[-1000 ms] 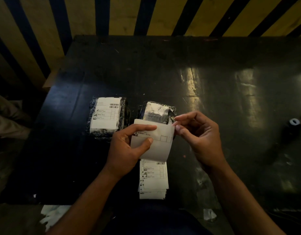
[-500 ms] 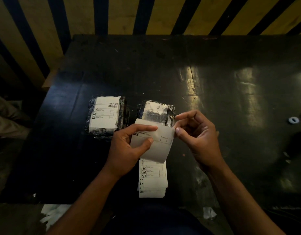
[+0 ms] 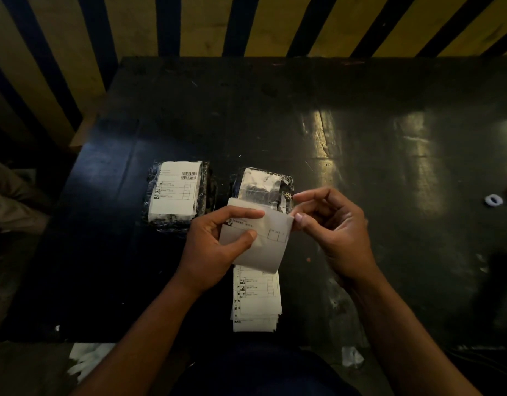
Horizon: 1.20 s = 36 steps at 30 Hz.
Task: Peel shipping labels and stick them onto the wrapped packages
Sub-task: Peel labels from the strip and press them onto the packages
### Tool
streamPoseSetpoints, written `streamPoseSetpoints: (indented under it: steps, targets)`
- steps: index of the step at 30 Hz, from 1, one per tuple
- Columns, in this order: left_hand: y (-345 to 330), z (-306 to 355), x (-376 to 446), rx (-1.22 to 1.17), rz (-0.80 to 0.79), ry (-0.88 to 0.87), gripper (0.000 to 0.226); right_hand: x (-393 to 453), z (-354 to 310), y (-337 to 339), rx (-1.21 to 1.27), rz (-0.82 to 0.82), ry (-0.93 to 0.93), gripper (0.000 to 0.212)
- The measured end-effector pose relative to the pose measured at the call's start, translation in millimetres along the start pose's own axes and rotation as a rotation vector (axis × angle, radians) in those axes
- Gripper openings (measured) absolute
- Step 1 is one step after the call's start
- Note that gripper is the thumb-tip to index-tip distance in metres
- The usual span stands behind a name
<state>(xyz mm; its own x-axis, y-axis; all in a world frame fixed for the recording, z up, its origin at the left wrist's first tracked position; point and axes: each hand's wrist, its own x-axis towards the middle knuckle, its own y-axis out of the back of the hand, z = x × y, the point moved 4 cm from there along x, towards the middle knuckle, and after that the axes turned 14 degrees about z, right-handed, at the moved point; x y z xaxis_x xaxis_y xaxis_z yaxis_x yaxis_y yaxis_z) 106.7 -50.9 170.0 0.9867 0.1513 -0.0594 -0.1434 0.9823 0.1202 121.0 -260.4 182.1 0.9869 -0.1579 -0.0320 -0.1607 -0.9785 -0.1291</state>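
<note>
Your left hand (image 3: 215,247) pinches a folded label sheet (image 3: 258,241) between thumb and forefinger, holding it above the table (image 3: 346,132); your right hand (image 3: 335,232) meets the sheet's right edge, thumb and forefinger curled at its upper corner, though whether they have lifted a label there cannot be told. Below the held sheet, nearer to you, a stack of printed labels (image 3: 256,298) lies flat on the table. Just beyond your hands sits an unlabelled wrapped package (image 3: 260,184), partly hidden by the sheet's top edge. To its left, close beside it, a second wrapped package (image 3: 176,195) carries a label (image 3: 175,192) on its top face. Farther right, well apart, a small white ring (image 3: 493,200) rests on the table.
</note>
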Motion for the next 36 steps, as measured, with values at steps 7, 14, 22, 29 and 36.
streamPoseSetpoints:
  steps: [7, 14, 22, 29, 36]
  targets:
    - [-1.0, 0.0, 0.5, -0.010, 0.009, 0.001, 0.030, -1.4, 1.7, 3.0, -0.024, 0.033, -0.001, 0.020]
    - [-0.2, -1.3, 0.2, -0.007, 0.001, -0.013, 0.030, -1.5, 2.4, 2.4, -0.024, 0.039, 0.012, 0.021]
    - [0.1, -0.5, -1.2, 0.008, 0.004, -0.013, 0.031, -2.4, 3.5, 2.4, -0.012, 0.012, 0.013, 0.021]
    - [-3.2, 0.9, -2.8, 0.028, -0.011, -0.002, 0.029, -3.0, 5.0, 1.9, -0.012, -0.005, 0.024, 0.022]
    - [-4.9, -2.1, -1.2, 0.027, -0.018, -0.012, 0.028, -2.9, 5.4, 2.9, 0.008, -0.031, -0.004, 0.022]
